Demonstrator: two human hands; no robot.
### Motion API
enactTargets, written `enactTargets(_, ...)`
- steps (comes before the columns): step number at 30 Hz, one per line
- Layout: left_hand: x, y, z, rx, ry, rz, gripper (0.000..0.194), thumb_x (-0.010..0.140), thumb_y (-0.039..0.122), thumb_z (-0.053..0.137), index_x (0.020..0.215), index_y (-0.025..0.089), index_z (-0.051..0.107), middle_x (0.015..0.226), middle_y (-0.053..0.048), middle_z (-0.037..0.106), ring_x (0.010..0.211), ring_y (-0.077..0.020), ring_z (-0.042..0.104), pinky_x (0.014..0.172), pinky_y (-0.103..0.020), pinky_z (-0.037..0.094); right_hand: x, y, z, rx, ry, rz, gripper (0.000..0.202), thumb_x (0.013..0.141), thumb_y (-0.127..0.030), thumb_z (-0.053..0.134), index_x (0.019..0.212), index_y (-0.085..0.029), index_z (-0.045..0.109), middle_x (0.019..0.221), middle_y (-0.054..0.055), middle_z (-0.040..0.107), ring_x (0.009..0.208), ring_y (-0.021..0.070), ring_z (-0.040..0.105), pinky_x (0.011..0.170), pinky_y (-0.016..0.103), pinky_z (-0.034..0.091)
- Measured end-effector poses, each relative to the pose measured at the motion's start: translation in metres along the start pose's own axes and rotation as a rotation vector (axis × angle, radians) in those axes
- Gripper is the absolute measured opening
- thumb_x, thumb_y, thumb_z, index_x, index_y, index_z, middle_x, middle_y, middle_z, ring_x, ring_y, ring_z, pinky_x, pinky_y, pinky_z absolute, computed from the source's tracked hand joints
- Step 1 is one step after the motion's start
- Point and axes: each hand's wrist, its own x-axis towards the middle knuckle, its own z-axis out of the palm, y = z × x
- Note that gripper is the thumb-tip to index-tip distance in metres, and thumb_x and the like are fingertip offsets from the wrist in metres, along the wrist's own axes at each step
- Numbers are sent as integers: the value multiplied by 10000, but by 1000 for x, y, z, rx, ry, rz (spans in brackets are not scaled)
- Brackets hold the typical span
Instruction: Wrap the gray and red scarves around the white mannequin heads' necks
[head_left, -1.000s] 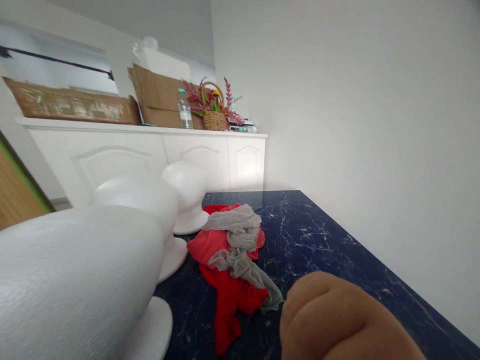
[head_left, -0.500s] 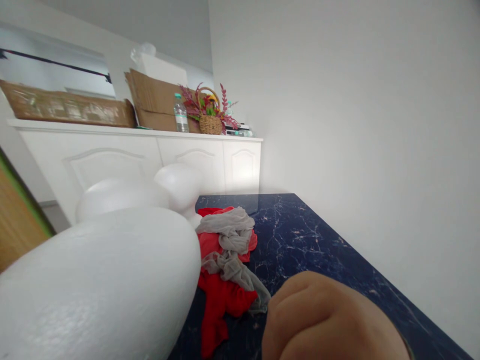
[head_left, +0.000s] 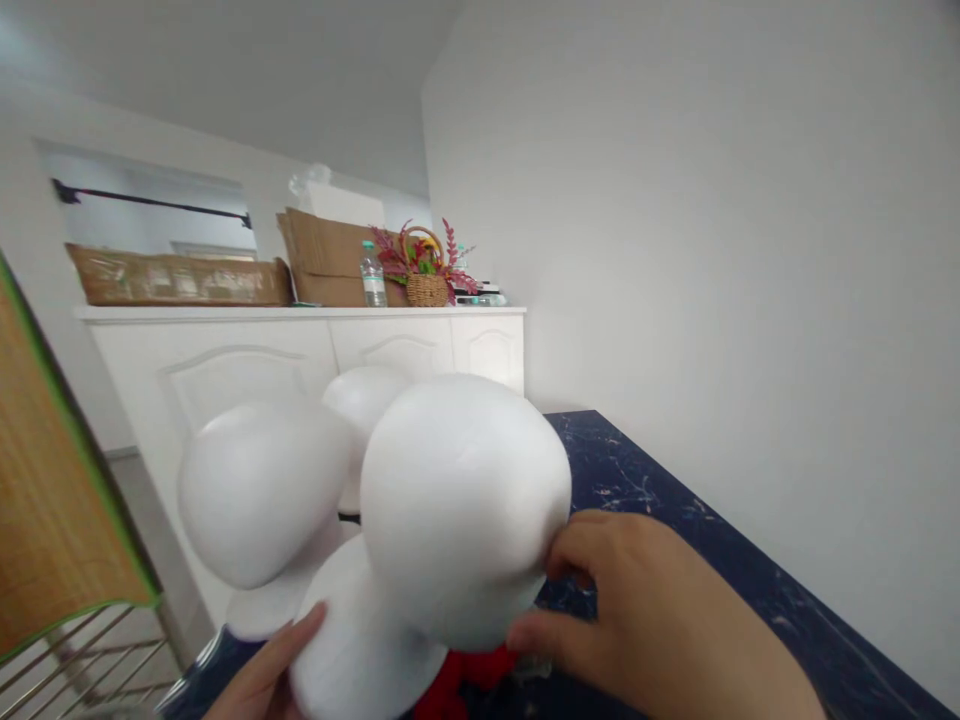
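Up near, both hands clasp one of three foam heads [head_left: 457, 500]: left hand [head_left: 262, 670] cupping its base, right hand [head_left: 637, 620] with fingers pinching its side; two stand behind at left; red cloth [head_left: 465, 675] beneath.

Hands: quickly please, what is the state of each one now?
Left hand: holding the base of the white foam mannequin head.
Right hand: gripping the same head at its side.

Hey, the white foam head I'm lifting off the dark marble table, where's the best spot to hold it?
Hold the foam head at the narrow neck above its flared base, left hand under the base from the near side, right hand steadying the bulge from the right. The dome is smooth, wide and tilted, so fingers would probably slip there.
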Motion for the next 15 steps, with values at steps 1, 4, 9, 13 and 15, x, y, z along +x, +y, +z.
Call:
enactTargets(1, 3, -7, 6, 19, -55, -11, 490, 689, 176, 623, 1156, 224, 484, 1011, -35, 628, 896, -233, 594, 710, -369, 530, 4, 5, 1, -22, 33, 44, 342, 707, -528, 559, 785, -206, 645, 717, 32, 593, 644, 158, 533, 565, 245, 353)
enactTargets(4, 5, -25, 24, 8, -196, 17, 535, 706, 209, 606, 1211, 243, 431, 1097, -33, 594, 934, -229, 585, 747, -356, 527, 19, 20, 1, -94, 53, 112, 393, 682, -577, 540, 757, -210, 658, 677, 37, 589, 616, 161, 525, 534, 249, 330)
enactTargets(9, 7, -43, 52, -114, -314, -76, 477, 746, 217, 568, 1202, 161, 443, 1139, -96, 561, 974, -233, 567, 819, -346, 500, 45, 44, 5, -167, -12, 228, 522, 664, -659, 481, 602, -162, 628, 564, 50, 558, 494, 147, 489, 437, 253, 275)
enactTargets(13, 18, -47, 74, -196, -514, -183, 443, 765, 228, 548, 1188, 151, 442, 1144, -98, 554, 997, -229, 553, 839, -346, 487, 67, 66, 18, -5, -82, 126, 482, 632, -623, 560, 801, -180, 647, 746, 52, 624, 652, 195, 563, 534, 261, 378)
enactTargets(15, 27, -48, 87, -164, -564, -227, 428, 770, 241, 544, 1175, 146, 442, 1120, -100, 567, 962, -215, 572, 802, -324, 501, 79, 78, 28, 153, -97, 20, 544, 629, -564, 609, 1044, -214, 574, 973, 49, 605, 841, 225, 560, 678, 290, 424)
